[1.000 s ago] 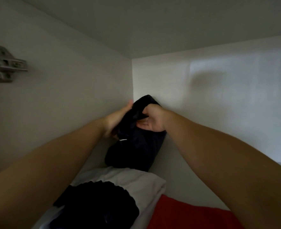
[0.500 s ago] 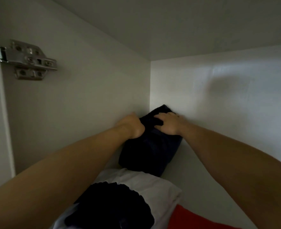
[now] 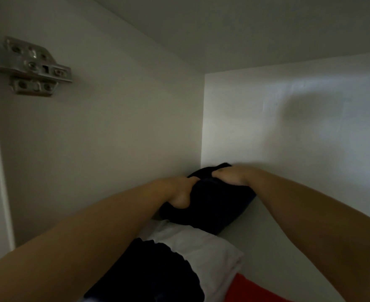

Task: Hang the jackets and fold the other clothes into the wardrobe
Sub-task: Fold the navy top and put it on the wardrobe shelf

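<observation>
Pressing a folded dark navy cloth bundle [image 3: 214,205] into the back corner of the white wardrobe [image 3: 114,149], the left hand [image 3: 180,192] and right hand [image 3: 229,176] are both gripping its top, fingers curled into the fabric. Releasing unevenly is probably risking the fold springing open, or the bundle slumping forward onto the folded white garment [image 3: 203,247] just in front.

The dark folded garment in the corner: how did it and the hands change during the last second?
The dark garment went down into the back corner of the wardrobe; the left hand and right hand lowered with it and keep hold of its top. The white garment, black garment and red garment in front stayed put.
</observation>
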Demonstrator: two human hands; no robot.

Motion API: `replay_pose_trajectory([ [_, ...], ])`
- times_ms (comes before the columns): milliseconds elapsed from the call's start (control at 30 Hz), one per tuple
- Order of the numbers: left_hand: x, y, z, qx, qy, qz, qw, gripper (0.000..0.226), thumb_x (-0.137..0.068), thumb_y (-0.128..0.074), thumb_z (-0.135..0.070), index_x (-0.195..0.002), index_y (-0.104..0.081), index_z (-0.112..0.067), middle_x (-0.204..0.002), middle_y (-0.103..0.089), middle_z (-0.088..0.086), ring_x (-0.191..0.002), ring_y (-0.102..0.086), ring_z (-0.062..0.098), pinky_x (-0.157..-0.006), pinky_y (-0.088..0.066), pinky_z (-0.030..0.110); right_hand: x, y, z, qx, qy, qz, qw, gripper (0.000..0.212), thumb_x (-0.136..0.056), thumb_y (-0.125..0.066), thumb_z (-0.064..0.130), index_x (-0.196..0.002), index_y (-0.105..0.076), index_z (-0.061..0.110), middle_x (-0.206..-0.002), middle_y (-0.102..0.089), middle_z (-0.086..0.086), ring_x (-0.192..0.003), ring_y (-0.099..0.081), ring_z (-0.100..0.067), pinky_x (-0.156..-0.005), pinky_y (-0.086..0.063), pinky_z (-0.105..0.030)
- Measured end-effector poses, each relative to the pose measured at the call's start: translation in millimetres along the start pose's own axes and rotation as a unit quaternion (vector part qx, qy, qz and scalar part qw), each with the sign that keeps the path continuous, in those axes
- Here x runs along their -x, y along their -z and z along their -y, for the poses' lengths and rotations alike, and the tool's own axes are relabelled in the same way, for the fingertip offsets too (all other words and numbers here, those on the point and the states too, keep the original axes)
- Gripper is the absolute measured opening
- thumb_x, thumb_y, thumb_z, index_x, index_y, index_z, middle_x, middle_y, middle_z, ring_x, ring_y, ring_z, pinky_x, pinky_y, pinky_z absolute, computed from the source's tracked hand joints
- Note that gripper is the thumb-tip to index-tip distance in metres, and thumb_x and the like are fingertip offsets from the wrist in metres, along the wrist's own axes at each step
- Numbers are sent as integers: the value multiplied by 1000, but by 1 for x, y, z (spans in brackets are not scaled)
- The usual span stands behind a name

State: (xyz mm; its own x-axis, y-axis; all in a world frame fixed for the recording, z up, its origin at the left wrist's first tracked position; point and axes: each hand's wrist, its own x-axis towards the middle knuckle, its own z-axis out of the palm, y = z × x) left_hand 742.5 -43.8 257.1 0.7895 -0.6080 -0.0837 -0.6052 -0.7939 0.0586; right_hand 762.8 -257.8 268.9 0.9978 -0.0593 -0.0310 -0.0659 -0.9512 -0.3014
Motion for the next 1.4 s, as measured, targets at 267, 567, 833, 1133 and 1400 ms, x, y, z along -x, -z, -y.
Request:
replay_pose_trajectory([
  [267,8,17,6,318,8,109,942,74,-66,-63,-4,-139,-54,-13,-130,-63,19,-111,-62,31,-93,-53,41,11,-10,8,79,-43,-26,996,67,-103,-21,57,-153,-39,17,-160,-33,-10,-145,-35,-28,-118,-26,-38],
  [567,-7,51,-17,-226,-48,-103,967,92,-68,-68,-78,-148,-40,-43,-157,-33,-1,-142,-30,27,-117,-22,49,64,15,-4,13,-123,-10,992,75,-98,-34,67,-153,-37,15,-156,-38,-12,-133,-47,-32,-101,-41,-37],
  [833,-14,25,-8,-210,-20,-121,970,72,-94,-56,-41,-157,-22,-29,-157,-32,9,-139,-36,31,-111,-34,42,94,12,-37,58,-64,-64,994,94,-84,-32,85,-135,-57,10,-128,-61,-13,-98,-62,-26,-70,-44,-27],
  [1133,-10,37,-14,-4,-17,-80,997,80,-67,-80,-10,-140,-49,-20,-134,-58,7,-117,-58,27,-92,-49,30,104,0,-48,22,-60,-190,980,100,-77,-52,83,-156,-24,29,-161,-21,-12,-148,-17,-36,-119,-22,-49],
  [1400,-3,44,-12,-60,1,-144,988,129,-65,-90,-30,-158,-2,-15,-163,-17,9,-152,-11,28,-120,-24,36,111,6,-54,-251,-106,-166,948,125,-66,-79,69,-159,-7,26,-160,-30,-7,-138,-42,-33,-105,-46,-53],
])
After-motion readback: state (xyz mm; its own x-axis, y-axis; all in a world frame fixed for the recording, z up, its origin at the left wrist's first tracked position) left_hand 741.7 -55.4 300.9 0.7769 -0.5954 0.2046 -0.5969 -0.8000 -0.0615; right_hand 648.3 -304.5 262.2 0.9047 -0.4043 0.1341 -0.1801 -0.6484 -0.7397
